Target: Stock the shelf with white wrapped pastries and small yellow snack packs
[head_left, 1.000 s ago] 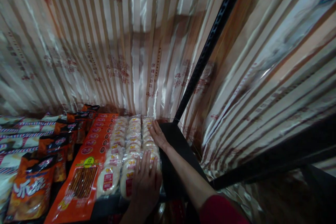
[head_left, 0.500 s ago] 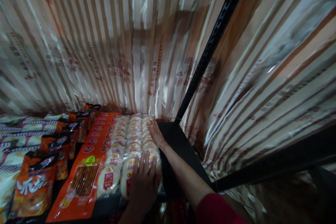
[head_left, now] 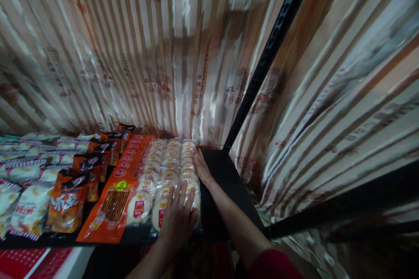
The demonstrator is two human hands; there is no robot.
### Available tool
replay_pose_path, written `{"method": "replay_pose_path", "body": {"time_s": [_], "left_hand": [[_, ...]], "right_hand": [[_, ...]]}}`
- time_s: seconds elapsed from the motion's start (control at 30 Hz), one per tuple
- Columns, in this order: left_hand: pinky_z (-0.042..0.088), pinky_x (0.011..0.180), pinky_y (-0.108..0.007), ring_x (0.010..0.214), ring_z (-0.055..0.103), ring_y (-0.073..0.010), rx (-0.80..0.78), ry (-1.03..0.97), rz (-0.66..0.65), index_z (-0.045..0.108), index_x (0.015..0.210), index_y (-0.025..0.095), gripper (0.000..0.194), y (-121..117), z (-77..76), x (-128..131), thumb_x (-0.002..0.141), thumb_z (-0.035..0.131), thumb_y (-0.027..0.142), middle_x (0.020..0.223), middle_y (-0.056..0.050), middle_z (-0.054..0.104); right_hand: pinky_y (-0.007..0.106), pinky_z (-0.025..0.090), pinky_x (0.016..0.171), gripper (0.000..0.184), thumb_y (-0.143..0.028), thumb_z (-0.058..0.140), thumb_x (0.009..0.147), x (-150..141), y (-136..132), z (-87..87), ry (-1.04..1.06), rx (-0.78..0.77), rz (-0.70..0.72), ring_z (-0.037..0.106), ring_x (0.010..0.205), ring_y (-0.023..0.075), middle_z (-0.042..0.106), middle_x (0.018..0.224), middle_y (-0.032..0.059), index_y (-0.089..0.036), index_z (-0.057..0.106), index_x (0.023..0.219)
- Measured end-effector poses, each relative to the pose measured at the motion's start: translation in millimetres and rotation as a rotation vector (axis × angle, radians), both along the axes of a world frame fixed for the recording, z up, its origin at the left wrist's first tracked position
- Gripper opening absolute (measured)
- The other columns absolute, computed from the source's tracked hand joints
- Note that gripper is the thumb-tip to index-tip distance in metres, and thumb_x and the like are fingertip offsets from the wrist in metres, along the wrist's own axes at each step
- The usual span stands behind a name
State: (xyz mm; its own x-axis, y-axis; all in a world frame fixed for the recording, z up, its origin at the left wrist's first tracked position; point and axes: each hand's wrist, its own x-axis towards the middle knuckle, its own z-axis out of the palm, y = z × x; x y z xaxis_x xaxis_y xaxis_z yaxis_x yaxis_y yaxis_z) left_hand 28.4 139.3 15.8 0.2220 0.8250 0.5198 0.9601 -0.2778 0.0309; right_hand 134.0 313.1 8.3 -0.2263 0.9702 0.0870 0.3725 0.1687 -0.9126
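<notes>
Rows of round white rice crackers (head_left: 160, 202) in clear wrappers with red labels stand on a black shelf. My left hand (head_left: 178, 213) lies against the front of the rows, its fingers stretched out and slightly apart. Along the right side of the rows, my right hand (head_left: 203, 168) rests with straight fingers, touching the wrapped crackers near the back. Neither hand is closed around anything. Just left of the crackers lies a flat orange packet (head_left: 109, 224) with a window showing brown stick snacks.
Orange snack bags (head_left: 67, 207) and white striped-edge bags (head_left: 31, 213) stand in rows on the left. A black upright post (head_left: 258, 74) rises at the shelf's back right corner. Striped curtain (head_left: 157, 52) hangs behind. The black shelf surface (head_left: 218, 165) shows right of the crackers.
The view has shifted, so the goods sit further right and more bags and the shelf's front edge show. Both hands stay against the crackers in much the same pose.
</notes>
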Motion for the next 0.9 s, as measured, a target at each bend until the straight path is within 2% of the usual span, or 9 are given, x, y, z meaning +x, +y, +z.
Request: {"method": "replay_pose_path", "body": {"time_s": [0.13,0.27,0.4,0.5,0.6,0.77,0.9], "left_hand": [[0.032,0.103,-0.046,0.128,0.037,-0.0240,-0.020,-0.015,0.015,0.043,0.129,0.022,0.047,-1.2,0.3,-0.4,0.085,0.042,0.037,0.136,-0.008,0.044],[0.030,0.104,-0.047,0.129,0.035,-0.0251,0.025,-0.019,-0.001,0.040,0.132,0.020,0.051,-1.3,-4.9,-3.0,0.085,0.041,0.038,0.139,-0.010,0.041],[0.026,0.105,-0.050,0.130,0.033,-0.0260,0.070,-0.033,-0.018,0.035,0.135,0.017,0.053,-1.5,-9.4,-5.7,0.085,0.041,0.036,0.140,-0.012,0.038],[0.027,0.105,-0.050,0.131,0.031,-0.0259,0.063,-0.059,-0.028,0.036,0.134,0.017,0.053,-1.4,-8.9,-6.0,0.084,0.042,0.035,0.141,-0.012,0.037],[0.029,0.105,-0.047,0.132,0.030,-0.0254,0.040,-0.093,-0.032,0.038,0.133,0.016,0.055,-3.1,-4.8,-5.0,0.083,0.045,0.037,0.142,-0.013,0.036],[0.029,0.105,-0.046,0.132,0.029,-0.0269,0.092,-0.142,0.035,0.042,0.130,0.013,0.054,-16.2,3.3,-16.5,0.082,0.046,0.036,0.140,-0.014,0.038],[0.030,0.104,-0.050,0.132,0.026,-0.0303,0.126,-0.200,0.164,0.047,0.127,0.013,0.051,-28.0,1.1,-45.7,0.082,0.046,0.037,0.139,-0.014,0.039]], "right_hand": [[0.034,0.012,0.113,0.076,-0.071,0.020,0.080,7.0,-15.6,10.2,-0.031,0.010,-0.049,0.012,0.137,0.0175,0.010,0.151,-0.0002,-0.023,0.032,0.139],[0.033,0.011,0.113,0.075,-0.071,0.019,0.081,4.5,-27.0,15.4,-0.112,0.022,0.031,0.010,0.137,0.0165,0.014,0.150,-0.0014,-0.024,0.035,0.137],[0.035,0.006,0.114,0.077,-0.068,0.014,0.083,-2.9,-32.4,12.0,-0.304,0.070,0.096,0.004,0.138,0.0161,0.016,0.149,0.0017,-0.017,0.032,0.139],[0.038,0.006,0.113,0.072,-0.060,0.014,0.087,-7.8,-35.4,16.1,-0.474,0.159,0.017,0.003,0.138,0.0188,0.014,0.150,0.0043,-0.013,0.034,0.138],[0.041,0.006,0.113,0.064,-0.053,0.016,0.089,-16.0,-37.7,30.1,-0.549,0.286,-0.036,0.003,0.138,0.0199,0.014,0.150,0.0027,-0.015,0.034,0.138],[0.037,0.006,0.114,0.064,-0.054,0.017,0.089,-45.3,-40.3,51.5,-0.593,0.405,0.175,0.006,0.138,0.0176,0.023,0.148,0.0000,-0.016,0.037,0.136],[0.040,0.005,0.112,0.062,-0.055,0.017,0.089,-72.2,-41.2,47.0,-0.683,0.328,0.260,0.001,0.138,0.0188,0.014,0.149,-0.0018,-0.020,0.033,0.138]]}}
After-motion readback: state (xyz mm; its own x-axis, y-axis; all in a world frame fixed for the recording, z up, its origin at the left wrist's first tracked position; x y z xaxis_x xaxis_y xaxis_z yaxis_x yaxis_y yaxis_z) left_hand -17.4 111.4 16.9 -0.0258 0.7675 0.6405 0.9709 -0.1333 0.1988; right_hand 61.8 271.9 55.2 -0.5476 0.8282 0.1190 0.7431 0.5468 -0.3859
